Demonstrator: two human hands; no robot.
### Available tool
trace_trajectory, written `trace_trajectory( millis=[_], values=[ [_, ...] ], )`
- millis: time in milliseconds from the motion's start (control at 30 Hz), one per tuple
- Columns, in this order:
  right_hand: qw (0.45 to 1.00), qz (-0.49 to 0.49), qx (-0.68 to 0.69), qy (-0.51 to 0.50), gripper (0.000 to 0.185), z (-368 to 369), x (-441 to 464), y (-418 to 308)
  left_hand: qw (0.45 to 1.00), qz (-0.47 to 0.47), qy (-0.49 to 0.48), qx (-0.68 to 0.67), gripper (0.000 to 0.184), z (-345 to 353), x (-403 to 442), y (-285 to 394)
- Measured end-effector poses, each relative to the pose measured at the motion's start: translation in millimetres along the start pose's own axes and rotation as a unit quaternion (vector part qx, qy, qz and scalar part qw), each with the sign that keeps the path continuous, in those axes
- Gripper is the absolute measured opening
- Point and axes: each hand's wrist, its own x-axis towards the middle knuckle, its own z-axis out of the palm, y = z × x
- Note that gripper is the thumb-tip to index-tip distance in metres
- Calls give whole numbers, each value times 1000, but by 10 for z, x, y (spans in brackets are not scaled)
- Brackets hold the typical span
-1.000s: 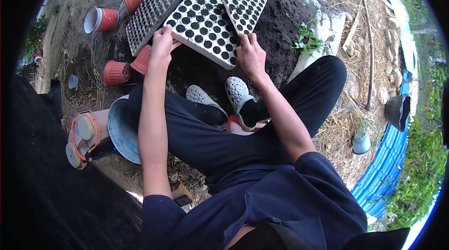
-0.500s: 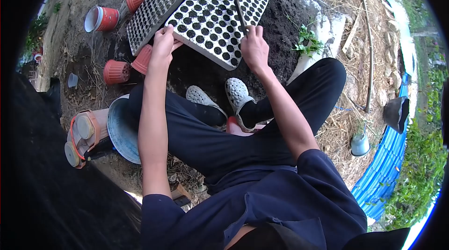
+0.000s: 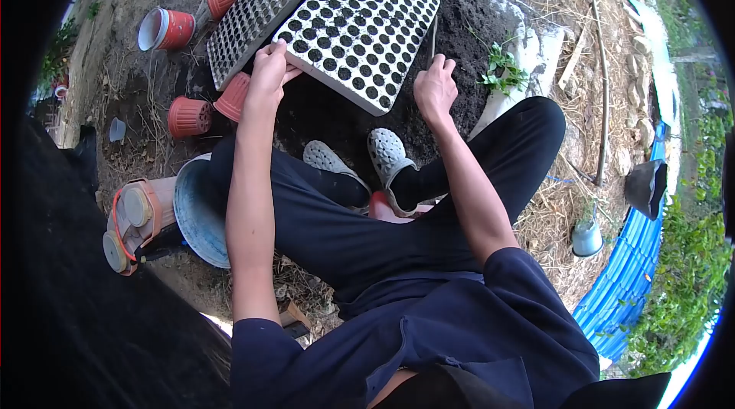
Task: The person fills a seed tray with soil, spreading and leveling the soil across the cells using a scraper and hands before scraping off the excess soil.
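Observation:
A white seedling tray (image 3: pixel 331 81) with rows of round cells, dark soil in them, lies tilted before me. My left hand (image 3: pixel 269 71) is closed on its near left corner, thumb on top and fingers beneath. Just off the tray's right edge, my right hand (image 3: pixel 436 91) is closed around a thin stick (image 3: pixel 434 39), which points away from me. The far end of the stick is by the tray's edge, over dark loose soil (image 3: pixel 468 35). A second seedling tray (image 3: pixel 256 20) leans at the left of the first one.
Terracotta-coloured pots (image 3: pixel 189 117) lie around the trays on the left. A large basin (image 3: pixel 200 210) stands by my left leg. At right are a leafy green plant (image 3: pixel 503 66), a pale sheet (image 3: pixel 540 65), straw and a long pole (image 3: pixel 605 87). My clogs (image 3: pixel 387 150) are below the tray.
My right hand has moved right and slightly toward me, taking the stick from above the tray's cells to beside its right edge. My left hand keeps its hold on the corner.

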Motion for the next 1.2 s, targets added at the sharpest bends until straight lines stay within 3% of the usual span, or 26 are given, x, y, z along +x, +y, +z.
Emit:
trace_trajectory(
  millis=[200, 567, 700, 767, 833, 1033, 1133, 1200],
  values=[
    [982, -173, 76, -29, 33, -52, -46, -382, 1000, 0, -12, -1, 37, -5, -15, 9],
    [1000, 0, -29, 0, 30, 68, 183, 99, 1000, -4, -15, -3, 37, -15, 1, -1],
    [999, -35, 11, 4, 28, -65, 222, -90, 1000, -1, -15, 0, 37, 8, -25, 23],
    [991, -126, 38, -8, 27, -73, 221, -149, 1000, -2, -13, 2, 36, 11, -32, 32],
    [990, -135, 32, -11, 28, -7, 220, -127, 1000, -4, -11, 3, 36, 14, -37, 28],
    [995, 82, -22, -53, 33, 214, 173, 208, 1000, -5, -19, 1, 36, 3, -47, 28],
    [988, 145, 32, -40, 31, 157, 102, 239, 1000, -8, -15, 2, 36, 10, -31, 24],
    [991, 113, 70, -23, 31, 95, 38, 201, 1000, -9, -15, -3, 37, -10, 8, 2]
  ],
)
